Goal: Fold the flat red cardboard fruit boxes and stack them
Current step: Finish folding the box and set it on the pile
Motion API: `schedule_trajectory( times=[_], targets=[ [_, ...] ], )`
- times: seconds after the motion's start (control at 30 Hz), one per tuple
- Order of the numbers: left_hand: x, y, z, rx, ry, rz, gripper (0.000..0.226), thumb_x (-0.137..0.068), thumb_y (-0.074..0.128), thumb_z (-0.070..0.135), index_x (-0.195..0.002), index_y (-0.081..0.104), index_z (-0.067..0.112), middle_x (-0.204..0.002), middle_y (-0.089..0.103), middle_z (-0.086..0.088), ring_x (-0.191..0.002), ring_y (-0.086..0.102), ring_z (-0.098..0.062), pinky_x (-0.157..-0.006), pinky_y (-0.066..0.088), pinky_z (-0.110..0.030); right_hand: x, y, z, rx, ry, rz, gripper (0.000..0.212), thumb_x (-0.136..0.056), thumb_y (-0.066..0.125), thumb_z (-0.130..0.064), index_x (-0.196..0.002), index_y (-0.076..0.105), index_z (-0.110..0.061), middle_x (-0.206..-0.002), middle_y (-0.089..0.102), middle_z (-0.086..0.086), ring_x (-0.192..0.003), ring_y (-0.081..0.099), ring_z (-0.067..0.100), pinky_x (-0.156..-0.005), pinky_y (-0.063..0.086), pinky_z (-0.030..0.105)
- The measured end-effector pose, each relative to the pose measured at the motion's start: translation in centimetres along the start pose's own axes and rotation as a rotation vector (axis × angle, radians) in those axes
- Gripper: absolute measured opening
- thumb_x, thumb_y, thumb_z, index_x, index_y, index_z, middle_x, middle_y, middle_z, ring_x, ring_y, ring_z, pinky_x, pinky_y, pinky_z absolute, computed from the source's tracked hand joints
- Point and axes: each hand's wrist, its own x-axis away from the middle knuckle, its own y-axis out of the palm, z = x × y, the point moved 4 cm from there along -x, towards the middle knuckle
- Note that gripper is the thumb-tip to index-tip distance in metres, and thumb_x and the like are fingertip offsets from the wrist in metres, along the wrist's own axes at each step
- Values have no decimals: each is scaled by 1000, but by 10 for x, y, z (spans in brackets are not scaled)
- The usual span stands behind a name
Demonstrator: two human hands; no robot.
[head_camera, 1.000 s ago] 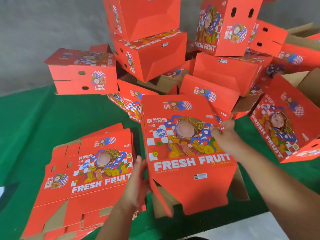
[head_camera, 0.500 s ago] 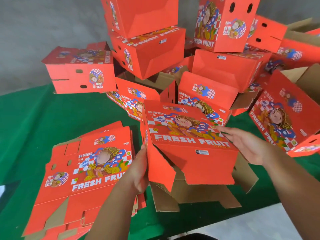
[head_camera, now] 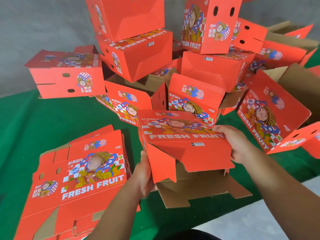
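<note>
My bench [head_camera: 34, 122] wears a dark green cloth across the frame. Behind it, along the top, a plain grey wall [head_camera: 43, 23] rises. At lower right, pale grey floor [head_camera: 251, 226] shows.

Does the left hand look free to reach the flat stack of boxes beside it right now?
Probably not yet: the left hand holds the half-opened box with the right hand. The flat stack lies just beside it, nothing between them.

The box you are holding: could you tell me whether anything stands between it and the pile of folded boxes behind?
Nothing visible does. Both hands, left hand and right hand, grip the half-opened box, and the nearest folded boxes sit directly behind it. The flat stack lies off to the left.
</note>
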Motion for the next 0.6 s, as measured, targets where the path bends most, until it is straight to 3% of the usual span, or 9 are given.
schedule_trajectory(
  times=[0.1, 0.23, 0.33, 0.4, 0.47, 0.53, 0.6],
  targets=[
    [3, -3, 3, 8, -46, -64, 82, -102, 20, 74, -141, 61, 15, -131, 69, -19, -129, 61, -40, -117, 38, -62, 9, 4, -12, 28, -10, 12, 27, -89, 70, -25, -115, 71, -20, -100, 78, 12, -77, 74, 28, -70, 60, 40],
    [7, -14, 7, 96, -88, -127, 74, -107, 28, 66, -147, 56, 9, -144, 58, -24, -141, 48, -43, -122, 30, -60, 23, 5, -39, -64, -154, -207, 45, -77, 79, -33, -119, 74, -18, -119, 75, 13, -89, 76, 21, -68, 60, 29],
    [10, -19, 19, 171, 7, -167, 54, -111, 36, 46, -143, 55, 7, -154, 48, -24, -138, 49, -37, -122, 31, -58, 33, 1, -54, -177, -369, -366, 57, -92, 59, -45, -144, 55, -23, -137, 67, 3, -120, 67, 16, -90, 58, 31],
    [13, -20, 30, 173, 163, -128, 45, -109, 44, 36, -141, 52, 4, -159, 40, -25, -127, 52, -31, -115, 39, -59, 39, 6, -56, -102, -455, -376, 61, -95, 47, -46, -154, 40, -33, -136, 65, -16, -124, 63, 4, -97, 53, 29],
    [21, -15, 40, 197, 292, -162, 52, -105, 47, 35, -143, 50, -1, -153, 44, -30, -120, 54, -32, -94, 52, -46, 45, 16, -56, -52, -521, -389, 62, -94, 46, -40, -155, 35, -33, -123, 69, -27, -113, 65, -6, -90, 53, 17],
    [27, -15, 52, 209, 445, -163, 52, -106, 44, 42, -129, 64, 0, -129, 64, -31, -104, 61, -32, -77, 53, -38, 49, 24, -59, -50, -560, -401, 57, -95, 47, -35, -151, 37, -32, -118, 71, -23, -109, 66, -3, -84, 53, 13],
    [32, -20, 61, 242, 531, -126, 52, -103, 42, 57, -125, 69, 18, -116, 71, -13, -105, 65, -27, -88, 55, -40, 55, 29, -65, -49, -576, -368, 52, -94, 50, -38, -145, 42, -31, -115, 72, -20, -108, 66, -2, -84, 52, 12]
  ],
)
